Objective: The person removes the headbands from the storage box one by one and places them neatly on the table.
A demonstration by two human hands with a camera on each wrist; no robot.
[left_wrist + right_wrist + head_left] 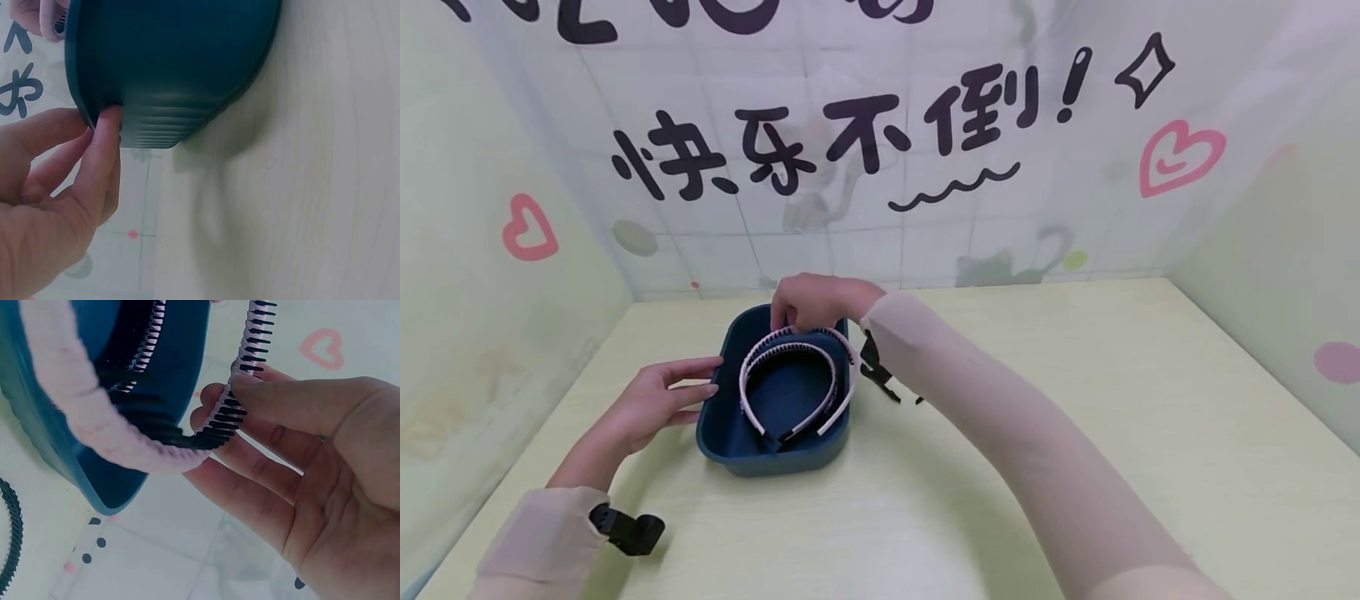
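- A blue bin (782, 465) is stood on the pale table (1000, 508), with its open top faced upward.
- The left side of the bin is met by the left hand (651, 400); its rim is pinched between fingertips, with one pressed against the outer wall just below the lip, as is shown from the left wrist.
- A pink headband (81, 412) with black inner teeth is grasped by the right hand (811, 302), which is held over the far end of the bin; the toothed strip is nipped between thumb and fingers.
- The grasped headband is held partly above the bin's opening, its arch at the far end and its tips pointed toward the near end.
- A second headband (152, 337), also lined with dark teeth, is contained within the bin, inside the curve of the first as seen from the head.
- A black toothed band (11, 534), cut off by the picture's edge, is seen outside the bin.
- The right sleeve (970, 392) is stretched across the right of the bin.
- A black wrist device (628, 529) is worn at the left cuff, left of the bin and nearer.
- Behind the bin, a white backdrop (910, 242) printed with large black characters is hung.
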